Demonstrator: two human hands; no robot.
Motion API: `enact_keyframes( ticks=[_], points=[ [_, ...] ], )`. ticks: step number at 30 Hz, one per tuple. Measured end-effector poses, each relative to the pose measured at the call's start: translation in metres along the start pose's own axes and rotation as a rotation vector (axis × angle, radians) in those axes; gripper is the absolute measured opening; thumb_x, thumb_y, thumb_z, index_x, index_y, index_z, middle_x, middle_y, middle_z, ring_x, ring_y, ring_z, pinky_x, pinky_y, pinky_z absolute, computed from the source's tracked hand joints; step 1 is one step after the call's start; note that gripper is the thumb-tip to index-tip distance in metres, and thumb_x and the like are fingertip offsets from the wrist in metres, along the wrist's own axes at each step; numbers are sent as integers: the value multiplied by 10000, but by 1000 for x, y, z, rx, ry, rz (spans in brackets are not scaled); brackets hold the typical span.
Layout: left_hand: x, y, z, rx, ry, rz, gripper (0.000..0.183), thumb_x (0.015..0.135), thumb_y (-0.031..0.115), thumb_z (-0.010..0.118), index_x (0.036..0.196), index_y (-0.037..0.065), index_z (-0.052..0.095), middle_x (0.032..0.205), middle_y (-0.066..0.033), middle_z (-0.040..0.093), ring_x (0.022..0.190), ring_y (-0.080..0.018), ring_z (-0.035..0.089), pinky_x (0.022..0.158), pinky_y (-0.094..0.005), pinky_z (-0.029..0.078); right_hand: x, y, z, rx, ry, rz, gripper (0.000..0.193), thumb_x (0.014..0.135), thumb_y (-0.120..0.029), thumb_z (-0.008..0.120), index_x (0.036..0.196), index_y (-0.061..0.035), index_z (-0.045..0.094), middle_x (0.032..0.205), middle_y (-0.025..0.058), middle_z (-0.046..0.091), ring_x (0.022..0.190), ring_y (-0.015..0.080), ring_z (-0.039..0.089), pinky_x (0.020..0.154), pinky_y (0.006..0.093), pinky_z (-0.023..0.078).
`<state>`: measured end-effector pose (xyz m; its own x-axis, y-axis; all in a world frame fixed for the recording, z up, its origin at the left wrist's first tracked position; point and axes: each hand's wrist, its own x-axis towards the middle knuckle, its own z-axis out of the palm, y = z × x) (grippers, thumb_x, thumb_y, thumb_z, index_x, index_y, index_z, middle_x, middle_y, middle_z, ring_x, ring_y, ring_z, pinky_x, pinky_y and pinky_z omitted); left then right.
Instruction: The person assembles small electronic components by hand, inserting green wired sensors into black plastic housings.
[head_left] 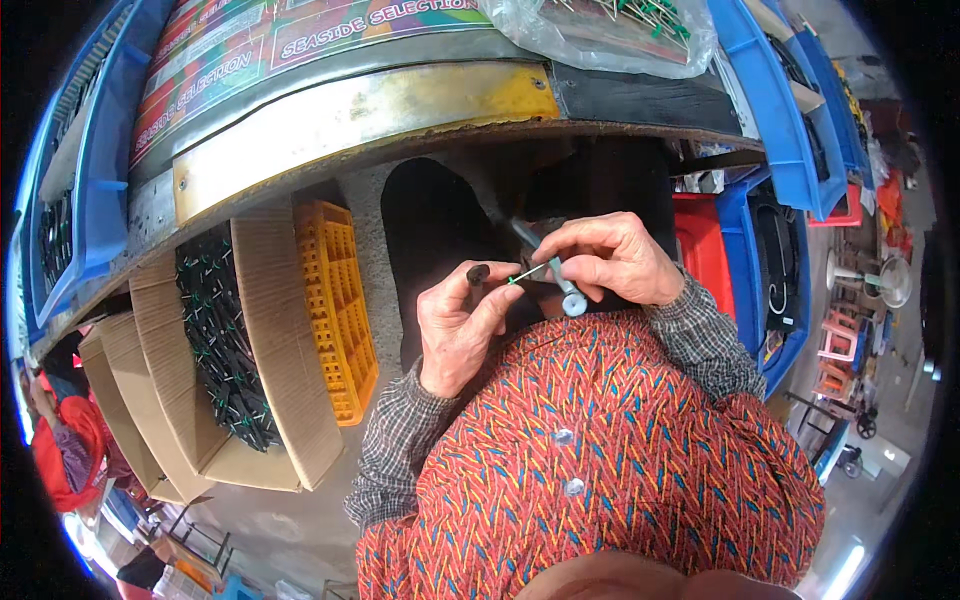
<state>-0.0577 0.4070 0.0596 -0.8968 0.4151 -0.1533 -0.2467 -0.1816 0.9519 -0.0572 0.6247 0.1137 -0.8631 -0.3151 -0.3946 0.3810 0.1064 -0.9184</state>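
Close together above my lap, both hands are at work. My left hand (460,325) pinches a thin pale stick with a green end (516,279) between thumb and fingertips. A short dark cylinder (479,274) also sits by its index finger; its far end is hidden by the hand. My right hand (622,262) is closed, its fingertips at the other end of the stick and against a grey-blue rod-like piece with a round pale end (573,302). Whether that piece is held or only touched, I cannot tell.
A workbench edge with a metal strip (360,125) runs ahead. On it lies a clear plastic bag (690,50) of green-ended sticks. At left stand a cardboard box (290,400) of black pieces and a yellow crate (345,320). Blue trays (100,200) flank the bench; a red container (705,250) is at right.
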Motion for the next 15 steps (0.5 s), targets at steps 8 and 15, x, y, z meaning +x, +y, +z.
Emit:
enact_keyframes(
  ticks=[8,15],
  points=[
    [-1,9,3,78,14,18,172,866,39,654,1032,-4,641,690,11,588,535,-35,497,485,-175,388,3,-1,7,152,117,-116,400,837,7,633,1204,-17,478,873,31,596,688,29,527,532,187,453],
    [-2,18,2,-27,8,-27,176,870,30,645,1040,-7,627,691,9,583,541,-37,499,490,-175,391,2,13,1,213,142,-95,158,840,23,637,995,45,615,831,77,640,651,114,620,585,229,515]
  ],
)
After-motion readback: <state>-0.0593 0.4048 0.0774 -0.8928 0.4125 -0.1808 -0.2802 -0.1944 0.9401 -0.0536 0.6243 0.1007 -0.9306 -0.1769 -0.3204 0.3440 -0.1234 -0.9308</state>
